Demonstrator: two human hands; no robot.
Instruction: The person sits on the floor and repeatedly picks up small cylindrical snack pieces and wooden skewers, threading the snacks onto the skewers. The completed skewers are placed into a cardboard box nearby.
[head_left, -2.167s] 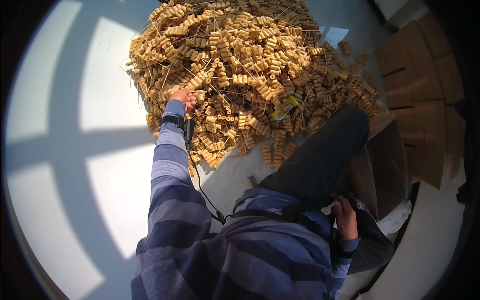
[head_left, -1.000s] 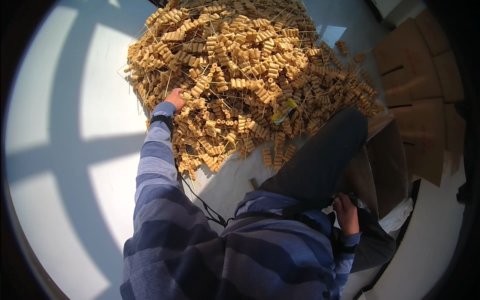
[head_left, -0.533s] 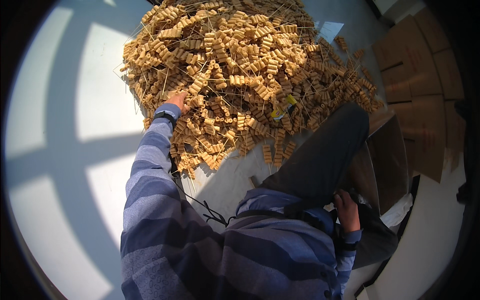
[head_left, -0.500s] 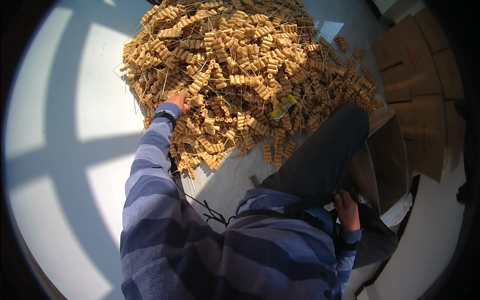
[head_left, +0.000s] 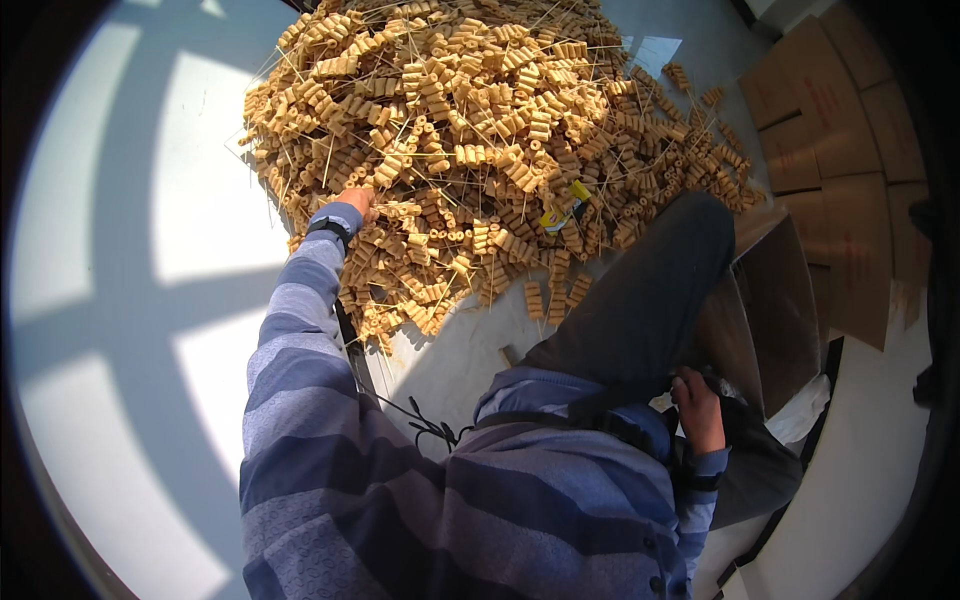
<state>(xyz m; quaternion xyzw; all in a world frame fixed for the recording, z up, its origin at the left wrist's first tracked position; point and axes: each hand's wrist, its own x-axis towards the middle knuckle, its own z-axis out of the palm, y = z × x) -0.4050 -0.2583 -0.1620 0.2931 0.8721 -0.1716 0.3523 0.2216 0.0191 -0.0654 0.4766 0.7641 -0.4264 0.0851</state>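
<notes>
A large heap of tan, ridged rolls on thin wooden sticks, food skewers (head_left: pixel 480 130), lies in front of me. My left hand (head_left: pixel 358 199) reaches to the heap's near left side, its fingers curled in at a skewer there; the fingertips are partly hidden. Close to my body, my right hand (head_left: pixel 699 410) rests beside my bent leg with its fingers curled. Whatever it may hold is hidden against the dark cloth. A yellow and dark packet (head_left: pixel 566 207) lies on the heap's near right part.
An open brown cardboard box (head_left: pixel 775 310) stands right of my knee, with clear plastic (head_left: pixel 798 412) at its base. Flat cardboard sheets (head_left: pixel 850 220) lie behind it. A black cord (head_left: pixel 430 428) hangs near my waist. Sunlit pale floor (head_left: pixel 215 190) spreads on the left.
My left hand stays at almost the same spot, its fingers now drawn in more tightly. My right hand has shifted very slightly. The view has tilted a little.
</notes>
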